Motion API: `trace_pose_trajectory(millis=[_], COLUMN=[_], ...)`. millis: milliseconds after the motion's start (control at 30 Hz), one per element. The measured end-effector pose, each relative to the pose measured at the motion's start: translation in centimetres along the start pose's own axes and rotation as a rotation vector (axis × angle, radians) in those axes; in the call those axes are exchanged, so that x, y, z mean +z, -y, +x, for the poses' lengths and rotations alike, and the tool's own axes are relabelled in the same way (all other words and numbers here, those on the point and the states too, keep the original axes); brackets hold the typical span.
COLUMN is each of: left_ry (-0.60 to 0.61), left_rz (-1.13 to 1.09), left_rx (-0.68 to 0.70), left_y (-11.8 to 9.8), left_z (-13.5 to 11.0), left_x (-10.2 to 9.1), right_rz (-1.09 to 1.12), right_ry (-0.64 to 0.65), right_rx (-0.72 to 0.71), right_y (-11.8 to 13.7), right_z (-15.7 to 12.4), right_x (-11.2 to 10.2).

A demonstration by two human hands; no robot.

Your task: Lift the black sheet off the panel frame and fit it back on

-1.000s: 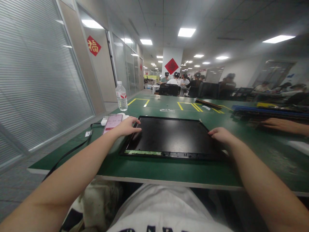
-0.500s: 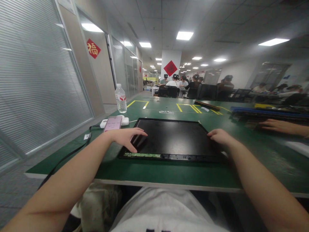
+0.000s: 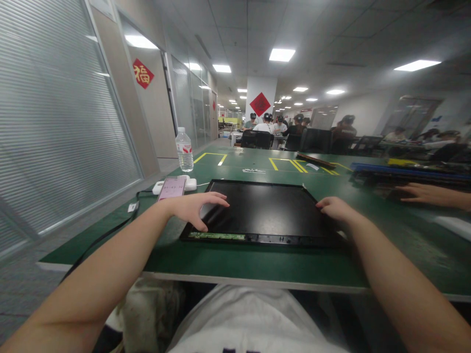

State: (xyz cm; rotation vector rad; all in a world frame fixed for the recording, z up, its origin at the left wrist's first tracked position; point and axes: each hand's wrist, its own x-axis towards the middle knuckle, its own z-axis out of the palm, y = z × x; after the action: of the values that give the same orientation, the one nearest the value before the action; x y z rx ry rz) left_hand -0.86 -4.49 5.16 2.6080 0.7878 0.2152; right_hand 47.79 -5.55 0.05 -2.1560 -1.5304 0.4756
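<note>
A flat black display panel [image 3: 265, 208] lies on the green table [image 3: 257, 264] in front of me, with a thin green circuit strip [image 3: 217, 236] along its near edge. My left hand [image 3: 195, 207] rests on the panel's left edge, fingers spread over the black surface and thumb pointing down toward the near corner. My right hand [image 3: 335, 208] lies on the panel's right edge, fingers curled lightly over it.
A phone [image 3: 171, 188] with a lit pink screen, a white charger block [image 3: 189, 183] and a black cable [image 3: 110, 228] lie to the left. A water bottle [image 3: 184, 149] stands farther back. Another person's hand [image 3: 419, 192] rests at the right. Several seated people work at far tables.
My left hand has slid from the panel's far left edge nearer to me and onto the black surface, fingers now spread. My right hand has stayed put.
</note>
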Motion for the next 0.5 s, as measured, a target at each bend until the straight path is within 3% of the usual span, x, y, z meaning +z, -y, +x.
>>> trace_pose_trajectory(millis=[300,500], left_ry=[0.006,-0.115], left_rz=[0.034,0.087], left_rx=[-0.007,-0.205], left_y=[0.5,1.6], left_z=[0.0,0.4], left_x=[0.0,0.3], right_rz=[-0.01,-0.034], right_ry=[0.021,0.007], right_rx=[0.009,-0.009], right_y=[0.3,0.1], right_z=[-0.2,0.0], right_x=[-0.2,-0.2])
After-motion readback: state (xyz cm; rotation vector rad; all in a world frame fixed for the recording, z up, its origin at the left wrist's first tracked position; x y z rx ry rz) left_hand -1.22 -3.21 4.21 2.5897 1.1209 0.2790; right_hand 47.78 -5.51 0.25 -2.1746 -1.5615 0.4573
